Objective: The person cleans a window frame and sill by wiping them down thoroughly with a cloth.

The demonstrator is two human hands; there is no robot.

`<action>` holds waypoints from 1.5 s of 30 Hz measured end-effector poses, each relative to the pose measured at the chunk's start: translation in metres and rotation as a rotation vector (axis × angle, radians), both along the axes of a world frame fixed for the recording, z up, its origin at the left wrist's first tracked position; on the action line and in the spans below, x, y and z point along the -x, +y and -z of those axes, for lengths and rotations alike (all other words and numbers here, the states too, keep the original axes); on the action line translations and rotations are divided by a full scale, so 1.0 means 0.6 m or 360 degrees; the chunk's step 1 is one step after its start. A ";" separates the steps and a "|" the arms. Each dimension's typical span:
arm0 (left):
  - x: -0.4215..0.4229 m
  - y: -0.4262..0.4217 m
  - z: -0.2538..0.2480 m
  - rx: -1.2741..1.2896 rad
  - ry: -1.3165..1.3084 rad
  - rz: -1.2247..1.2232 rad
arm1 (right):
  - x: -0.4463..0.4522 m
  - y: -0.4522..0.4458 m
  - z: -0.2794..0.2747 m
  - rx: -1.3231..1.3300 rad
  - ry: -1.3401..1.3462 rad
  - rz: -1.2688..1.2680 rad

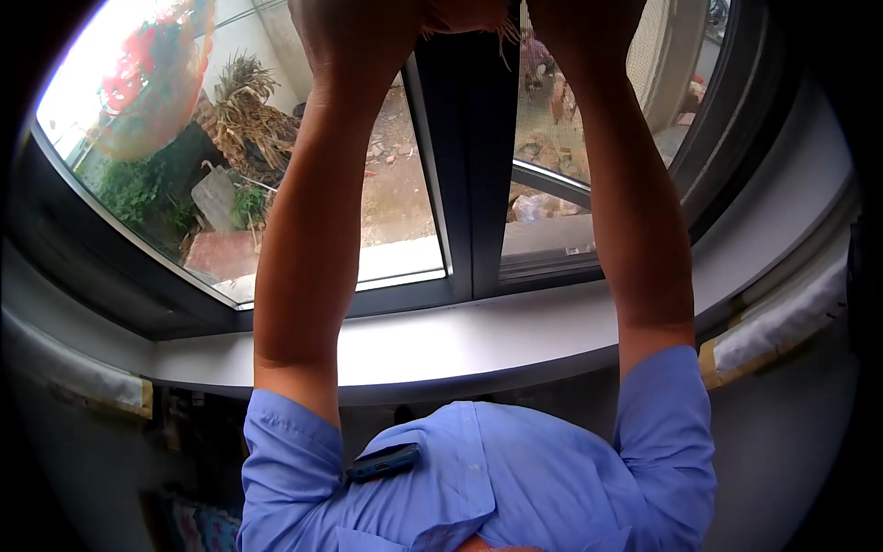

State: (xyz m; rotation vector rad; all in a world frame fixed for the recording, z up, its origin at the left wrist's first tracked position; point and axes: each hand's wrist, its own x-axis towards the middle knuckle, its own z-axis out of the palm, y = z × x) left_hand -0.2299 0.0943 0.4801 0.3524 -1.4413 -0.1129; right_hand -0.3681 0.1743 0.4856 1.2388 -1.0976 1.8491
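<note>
Both arms reach up in front of a dark-framed window [467, 184]. At the top edge of the view, my left hand [354, 28] is partly cut off, its fingers out of sight. Level with it on the right is my right hand [589, 23], also cut off, with its fingers hidden. Between the two hands hangs the frayed edge of a brownish cloth-like thing [467, 17], near the upright middle bar of the window. Whether either hand grips it cannot be seen.
Below the window runs a white sill [478, 345]. A red decoration [138, 78] is on the left pane. Through the glass show dry stalks [248, 115], rubble and a person [535, 55] outside. A dark phone-like object [384, 462] sits in the blue shirt's pocket.
</note>
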 end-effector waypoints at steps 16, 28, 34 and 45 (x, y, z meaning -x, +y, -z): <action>-0.059 0.044 0.703 -0.1002 -0.0908 0.0115 | -0.050 0.057 0.698 -0.1125 -0.0262 -0.0148; -0.201 -0.051 0.759 -0.0508 -0.0907 -0.0042 | -0.196 0.001 0.726 -0.1471 -0.0214 -0.0434; -0.321 -0.109 0.804 -0.0597 -0.1181 -0.0175 | -0.305 -0.064 0.770 -0.1958 -0.0129 -0.0293; -0.732 -0.275 0.786 -0.0896 -0.1194 -0.0782 | -0.682 -0.309 0.792 -0.1923 -0.0042 -0.0525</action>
